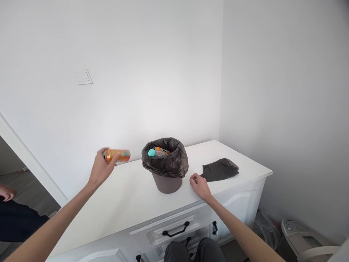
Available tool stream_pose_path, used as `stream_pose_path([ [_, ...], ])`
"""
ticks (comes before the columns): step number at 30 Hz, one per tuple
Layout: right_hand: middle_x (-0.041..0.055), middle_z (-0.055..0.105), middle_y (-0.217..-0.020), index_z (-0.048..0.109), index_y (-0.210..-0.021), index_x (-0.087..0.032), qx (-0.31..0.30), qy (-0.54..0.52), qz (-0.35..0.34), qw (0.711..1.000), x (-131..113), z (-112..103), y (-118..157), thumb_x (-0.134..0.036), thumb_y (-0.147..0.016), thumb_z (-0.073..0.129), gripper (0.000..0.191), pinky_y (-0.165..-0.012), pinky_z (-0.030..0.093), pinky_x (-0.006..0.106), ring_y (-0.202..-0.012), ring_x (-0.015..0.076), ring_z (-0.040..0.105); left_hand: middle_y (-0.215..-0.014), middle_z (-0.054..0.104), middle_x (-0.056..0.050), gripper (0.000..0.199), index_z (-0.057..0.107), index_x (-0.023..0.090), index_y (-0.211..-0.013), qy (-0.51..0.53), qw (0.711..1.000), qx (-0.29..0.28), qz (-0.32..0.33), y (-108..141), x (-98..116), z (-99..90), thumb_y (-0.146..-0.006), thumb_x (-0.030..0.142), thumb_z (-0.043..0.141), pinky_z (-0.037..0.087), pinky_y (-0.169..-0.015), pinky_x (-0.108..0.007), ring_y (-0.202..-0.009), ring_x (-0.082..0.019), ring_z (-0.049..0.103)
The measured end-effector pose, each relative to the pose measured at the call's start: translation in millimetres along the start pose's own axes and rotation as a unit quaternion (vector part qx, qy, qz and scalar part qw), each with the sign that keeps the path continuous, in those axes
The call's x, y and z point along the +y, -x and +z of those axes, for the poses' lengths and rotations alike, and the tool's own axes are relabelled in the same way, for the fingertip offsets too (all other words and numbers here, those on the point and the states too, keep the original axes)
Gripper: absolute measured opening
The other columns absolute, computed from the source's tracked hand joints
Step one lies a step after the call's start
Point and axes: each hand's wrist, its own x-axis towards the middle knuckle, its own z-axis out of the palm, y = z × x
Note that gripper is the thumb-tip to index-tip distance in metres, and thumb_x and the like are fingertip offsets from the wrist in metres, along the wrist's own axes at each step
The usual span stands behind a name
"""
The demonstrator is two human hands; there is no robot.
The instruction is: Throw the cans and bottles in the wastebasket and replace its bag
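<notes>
In the head view, my left hand (102, 169) grips an orange drink can (120, 155) on its side, held above the cabinet top and left of the bin. The brown trash bin (167, 183) stands upright, lined with a black plastic bag (177, 165) folded over its rim. Inside it I see a bottle with a teal cap (152, 153) and another orange can (162, 150). My right hand (200, 186) is beside the bin's right side with its fingers curled; whether anything is in them is hidden. A folded black plastic bag (220, 169) lies just right of that hand.
The white cabinet (117, 203) has black handles (176, 230) on its front and stands against the white walls. A light switch (84, 77) is on the wall. At lower right is a beige appliance (302, 234). Another person's hand (7, 192) shows at far left.
</notes>
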Motion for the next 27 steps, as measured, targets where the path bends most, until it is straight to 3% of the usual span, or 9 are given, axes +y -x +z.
stream_pose_path([
  [2,0.0009,0.067,-0.072,0.059,-0.077,-0.024,0.000,-0.005,0.002,1.000,-0.3,-0.8,-0.1,-0.030,-0.080,0.048,0.013,-0.065,0.041,0.029,-0.066,0.0193,0.059,-0.130,0.063,-0.016,0.078,0.027,0.019,-0.149,0.139,0.989,0.039,0.030,-7.8,48.6,-10.2,-0.091,0.068,0.049,0.059,-0.079,-0.040,-0.086,-0.025,0.073],
  [4,0.0005,0.066,-0.071,0.059,-0.077,-0.024,-0.002,-0.012,0.004,1.000,-0.7,-1.3,-0.6,-0.030,-0.080,0.048,0.013,-0.063,0.041,0.029,-0.064,0.0189,0.059,-0.126,0.064,-0.015,0.078,0.033,0.020,-0.146,0.183,0.979,0.053,0.071,-12.3,93.8,-13.6,-0.088,0.067,0.057,0.059,-0.081,-0.042,-0.088,-0.025,0.071],
  [7,0.0007,0.066,-0.071,0.058,-0.076,-0.024,-0.007,-0.022,0.004,1.000,-1.5,-1.7,-2.0,-0.031,-0.081,0.048,0.013,-0.061,0.041,0.028,-0.062,0.0186,0.059,-0.124,0.064,-0.013,0.074,0.039,0.021,-0.144,0.178,0.976,-0.017,0.126,-18.2,140.6,-3.4,-0.088,0.067,0.058,0.057,-0.087,-0.043,-0.095,-0.026,0.069],
  [9,0.0009,0.066,-0.071,0.057,-0.077,-0.024,-0.006,-0.026,0.003,1.000,-2.4,-2.2,-3.5,-0.030,-0.081,0.048,0.012,-0.060,0.041,0.028,-0.062,0.0185,0.059,-0.139,0.055,-0.017,0.079,0.038,0.022,-0.149,0.160,0.974,-0.068,0.146,-23.9,155.8,10.8,-0.088,0.067,0.058,0.056,-0.092,-0.044,-0.108,-0.029,0.067],
  [12,0.0006,0.066,-0.072,0.057,-0.076,-0.024,-0.003,-0.025,0.001,1.000,-3.7,-3.1,-6.0,-0.029,-0.082,0.047,0.012,-0.062,0.041,0.028,-0.064,0.0185,0.060,-0.161,0.026,-0.023,0.094,0.024,0.023,-0.160,0.151,0.975,-0.099,0.129,-33.8,163.0,32.8,-0.086,0.069,0.059,0.054,-0.101,-0.046,-0.131,-0.034,0.057],
  [14,0.0006,0.067,-0.074,0.057,-0.076,-0.024,-0.002,-0.025,-0.002,1.000,-4.3,-3.6,-7.5,-0.028,-0.083,0.047,0.013,-0.062,0.042,0.028,-0.064,0.0182,0.060,-0.166,0.020,-0.022,0.094,0.022,0.023,-0.162,0.158,0.976,-0.111,0.099,-39.4,163.0,43.5,-0.088,0.072,0.053,0.048,-0.110,-0.048,-0.142,-0.035,0.048],
  [19,0.0002,0.067,-0.075,0.056,-0.076,-0.024,-0.003,-0.026,-0.004,1.000,-4.3,-4.2,-10.1,-0.026,-0.084,0.047,0.013,-0.064,0.042,0.028,-0.064,0.0177,0.060,-0.166,0.036,-0.015,0.081,0.048,0.021,-0.151,0.153,0.974,-0.154,0.057,-47.1,158.8,57.4,-0.094,0.077,0.031,0.027,-0.125,-0.052,-0.154,-0.034,0.031],
  [24,-0.0012,0.066,-0.071,0.056,-0.077,-0.025,-0.011,-0.022,-0.004,1.000,-2.8,-5.1,-12.4,-0.025,-0.086,0.047,0.012,-0.064,0.041,0.028,-0.063,0.0176,0.059,-0.156,0.052,-0.014,0.084,0.060,0.024,-0.142,0.166,0.969,-0.182,0.014,-56.4,148.7,69.0,-0.091,0.083,0.028,0.039,-0.117,-0.053,-0.147,-0.038,0.044],
  [27,-0.0014,0.066,-0.071,0.056,-0.076,-0.024,-0.012,-0.017,-0.002,1.000,-3.3,-5.6,-14.0,-0.022,-0.086,0.048,0.013,-0.064,0.040,0.027,-0.063,0.0170,0.059,-0.151,0.058,-0.013,0.081,0.065,0.025,-0.136,0.178,0.964,-0.195,-0.013,-67.7,140.0,74.7,-0.087,0.084,0.038,0.045,-0.112,-0.050,-0.140,-0.037,0.053],
])
